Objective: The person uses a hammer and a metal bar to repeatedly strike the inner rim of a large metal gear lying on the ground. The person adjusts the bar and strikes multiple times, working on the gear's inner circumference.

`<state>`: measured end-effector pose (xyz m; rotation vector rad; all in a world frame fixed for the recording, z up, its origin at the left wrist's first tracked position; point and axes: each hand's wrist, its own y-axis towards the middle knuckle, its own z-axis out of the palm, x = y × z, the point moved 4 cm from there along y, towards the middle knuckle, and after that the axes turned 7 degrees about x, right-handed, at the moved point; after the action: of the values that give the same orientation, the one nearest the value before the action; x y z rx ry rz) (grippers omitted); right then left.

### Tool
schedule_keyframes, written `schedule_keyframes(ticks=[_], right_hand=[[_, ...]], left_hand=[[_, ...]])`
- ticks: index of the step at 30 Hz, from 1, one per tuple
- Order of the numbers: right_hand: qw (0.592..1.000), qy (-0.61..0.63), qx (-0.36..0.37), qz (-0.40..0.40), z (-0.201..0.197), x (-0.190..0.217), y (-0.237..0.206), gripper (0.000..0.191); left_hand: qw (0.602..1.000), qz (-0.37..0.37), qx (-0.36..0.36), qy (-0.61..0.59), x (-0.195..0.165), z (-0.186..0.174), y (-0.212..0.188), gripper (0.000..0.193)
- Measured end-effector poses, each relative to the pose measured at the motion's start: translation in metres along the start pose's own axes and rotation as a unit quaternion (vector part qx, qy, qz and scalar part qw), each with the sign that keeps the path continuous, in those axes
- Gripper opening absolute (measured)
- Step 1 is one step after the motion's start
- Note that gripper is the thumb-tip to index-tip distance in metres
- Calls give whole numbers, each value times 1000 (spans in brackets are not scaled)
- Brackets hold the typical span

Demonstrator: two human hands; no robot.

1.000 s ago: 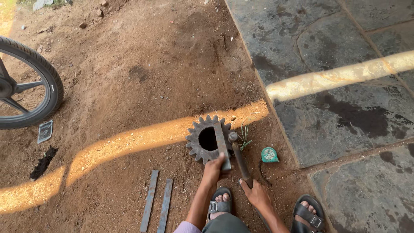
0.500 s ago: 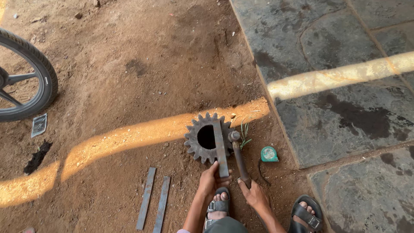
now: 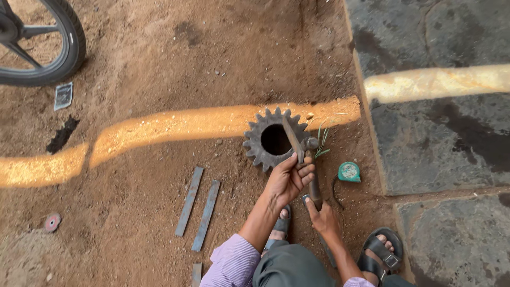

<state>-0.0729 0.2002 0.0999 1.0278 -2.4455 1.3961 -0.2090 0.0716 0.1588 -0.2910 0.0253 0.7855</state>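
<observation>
**Striking a flat bar set across a toothed gear on bare ground**

Head view. The left hand [image 3: 287, 178] is closed around the lower end of a flat metal bar [image 3: 292, 139], which leans across the bore of a large dark gear wheel [image 3: 272, 140] lying flat on the brown earth. The right hand [image 3: 322, 217] grips the handle of a hammer [image 3: 312, 169], whose head rests just beside the bar at the gear's rim. The step in hand appears to be seating the bar against the gear for a blow; the next move would call for a steady bar and a strike clear of the left fingers. Two loose flat strips [image 3: 197, 207] lie on the soil to the left, well apart from the gear. A small round teal tape measure [image 3: 349, 171] sits to the right, near the stone paving [image 3: 451, 138]. A small grey rectangular packet [image 3: 63, 95] lies near a tyre [image 3: 69, 48] at upper left; a small red disc [image 3: 52, 221] lies at lower left.
</observation>
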Motion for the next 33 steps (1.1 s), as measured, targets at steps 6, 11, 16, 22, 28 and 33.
schedule_keyframes(ticks=[6,11,16,22,28,33], right_hand=[[999,-39,-19,-27,2,-4,5,76],[1000,-18,1,-17,5,-8,7,74],[994,110,2,-15,9,-14,12,61],[979,199,-16,-40,8,-26,26,52],[948,311,-28,-68,-2,-7,13,51],[892,355,-78,-268,-71,52,-42,52]], left_hand=[[1000,2,6,1,-2,3,-6,28],[1000,-3,7,-4,0,6,-8,29],[1000,-17,1,-11,9,-15,-12,31],[961,-67,-218,154,52,-90,-52,40],[805,-55,-284,519,20,-124,-35,46],[772,-62,-309,552,10,-105,1,51]])
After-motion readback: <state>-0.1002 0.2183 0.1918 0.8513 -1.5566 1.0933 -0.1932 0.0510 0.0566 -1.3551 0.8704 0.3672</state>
